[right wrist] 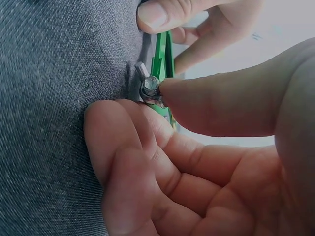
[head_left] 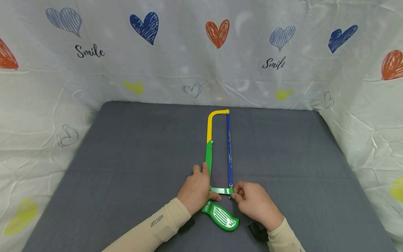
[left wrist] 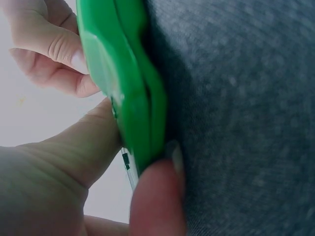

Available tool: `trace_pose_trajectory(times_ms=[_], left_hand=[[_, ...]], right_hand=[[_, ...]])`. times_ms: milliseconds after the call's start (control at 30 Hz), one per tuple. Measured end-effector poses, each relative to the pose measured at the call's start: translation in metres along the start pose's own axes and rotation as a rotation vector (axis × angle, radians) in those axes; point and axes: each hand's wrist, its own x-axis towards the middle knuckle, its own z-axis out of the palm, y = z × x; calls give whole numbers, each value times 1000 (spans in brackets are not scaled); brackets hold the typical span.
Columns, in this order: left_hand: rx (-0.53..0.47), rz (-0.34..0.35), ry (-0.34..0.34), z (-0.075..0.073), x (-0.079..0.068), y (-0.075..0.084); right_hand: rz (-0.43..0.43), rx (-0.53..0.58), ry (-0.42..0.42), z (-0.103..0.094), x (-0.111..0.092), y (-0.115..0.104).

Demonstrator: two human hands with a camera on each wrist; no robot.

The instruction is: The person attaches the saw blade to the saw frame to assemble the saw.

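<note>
A hacksaw (head_left: 209,154) lies flat on the dark cloth, its yellow front end pointing away and its green handle (head_left: 224,217) toward me. Its blue blade (head_left: 229,150) runs along the right side of the frame. My left hand (head_left: 194,189) holds the green frame just above the handle, thumb near the short crossbar (head_left: 220,190). At the near end of the blade, my right hand (head_left: 258,203) pinches a metal wing nut (right wrist: 151,84) between thumb and curled index finger. Close up in the left wrist view, the green saw body (left wrist: 133,83) sits between left thumb and finger.
Dark grey cloth (head_left: 141,147) covers the table. A pale curtain (head_left: 176,52) printed with hearts hangs behind and along both sides. Black wrist straps (head_left: 258,231) show below the sleeves (head_left: 157,224).
</note>
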Motion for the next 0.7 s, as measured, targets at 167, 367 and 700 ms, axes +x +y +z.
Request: trace_pose_trajectory(times_ms=[167, 367, 700], left_hand=[[8, 7, 2, 0, -2, 0], [14, 29, 15, -1, -4, 2], [4, 21, 6, -3, -4, 1]], right_hand=[[-20, 3, -32, 0, 1, 3], [-66, -24, -47, -3, 1, 6], [-79, -12, -70, -4, 2, 7]])
